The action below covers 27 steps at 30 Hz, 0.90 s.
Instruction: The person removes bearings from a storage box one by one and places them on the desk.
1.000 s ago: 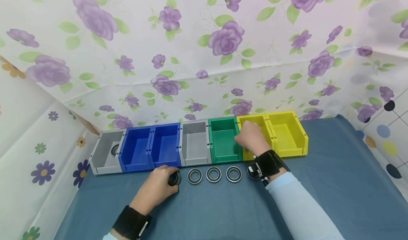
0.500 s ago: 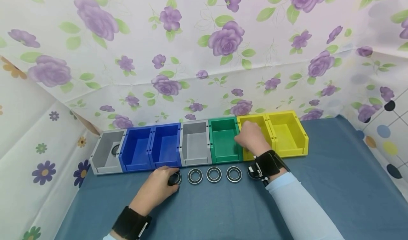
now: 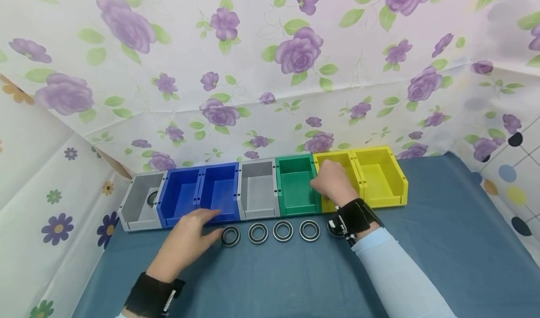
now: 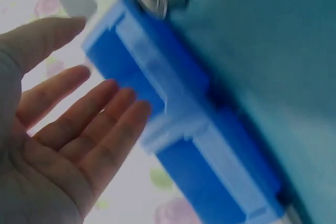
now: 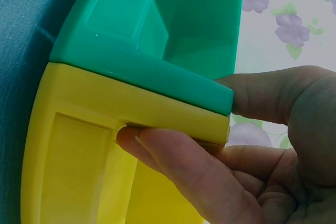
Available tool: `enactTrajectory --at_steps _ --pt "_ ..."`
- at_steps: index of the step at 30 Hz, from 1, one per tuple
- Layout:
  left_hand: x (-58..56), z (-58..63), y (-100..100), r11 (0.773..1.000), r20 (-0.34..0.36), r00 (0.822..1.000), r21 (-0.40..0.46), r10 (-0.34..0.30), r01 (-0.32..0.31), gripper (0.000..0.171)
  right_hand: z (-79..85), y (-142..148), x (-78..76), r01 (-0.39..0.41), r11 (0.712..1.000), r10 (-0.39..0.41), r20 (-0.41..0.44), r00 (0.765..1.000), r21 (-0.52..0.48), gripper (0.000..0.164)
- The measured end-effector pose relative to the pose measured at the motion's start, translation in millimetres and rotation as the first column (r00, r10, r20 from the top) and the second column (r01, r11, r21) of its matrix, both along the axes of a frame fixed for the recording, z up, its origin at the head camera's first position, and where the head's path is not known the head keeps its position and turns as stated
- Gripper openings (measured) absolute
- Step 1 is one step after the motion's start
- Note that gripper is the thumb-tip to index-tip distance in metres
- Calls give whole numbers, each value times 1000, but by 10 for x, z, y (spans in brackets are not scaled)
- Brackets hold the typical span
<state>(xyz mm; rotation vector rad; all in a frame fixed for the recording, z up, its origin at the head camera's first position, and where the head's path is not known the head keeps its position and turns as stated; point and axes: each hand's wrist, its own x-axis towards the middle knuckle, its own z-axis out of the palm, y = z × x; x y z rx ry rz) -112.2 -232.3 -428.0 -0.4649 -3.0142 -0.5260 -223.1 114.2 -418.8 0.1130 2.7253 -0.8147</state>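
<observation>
My left hand (image 3: 185,238) is raised beside the leftmost ball bearing (image 3: 224,242) of a row on the blue cloth. Its fingers are spread and relaxed, with nothing in them, as the left wrist view confirms. That bearing lies flat, just off the fingertips. My right hand (image 3: 335,182) pinches the adjoining side walls of the green bin (image 3: 298,205) and the left yellow bin (image 5: 79,156). In the right wrist view its thumb is on the green side and its fingers on the yellow side. Behind the right wrist, one bearing (image 3: 333,229) is partly hidden.
More bearings, such as the middle bearing (image 3: 275,238), lie along the bins' front. Blue bins (image 3: 181,222), a grey bin (image 3: 258,214) and a right yellow bin (image 3: 379,182) stand in line. The far-left grey bin (image 3: 139,225) holds a bearing. Floral sheeting (image 3: 270,121) hangs behind.
My left hand has let go of the leftmost bearing and moved left, its fingers opening; the bearing stays on the cloth. My right hand has not moved.
</observation>
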Motion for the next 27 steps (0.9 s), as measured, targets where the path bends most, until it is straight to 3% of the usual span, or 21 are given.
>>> enactTrajectory --at_steps 8,15,21,27 --pt "-205 157 -437 996 -161 983 49 87 -80 48 5 10 2 11 1000 -11 8 1000 1 14" --pt "-340 150 -837 981 -281 940 56 195 -187 50 -7 -8 -14 4 1000 -4 8 1000 6 14" --pt "-420 79 -1115 959 -188 941 13 281 -284 52 -18 -10 -23 7 1000 -7 5 1000 4 14" --pt "-506 -19 -1328 956 -134 950 -39 283 -291 57 -19 -8 -22 10 1000 -10 5 1000 7 14"
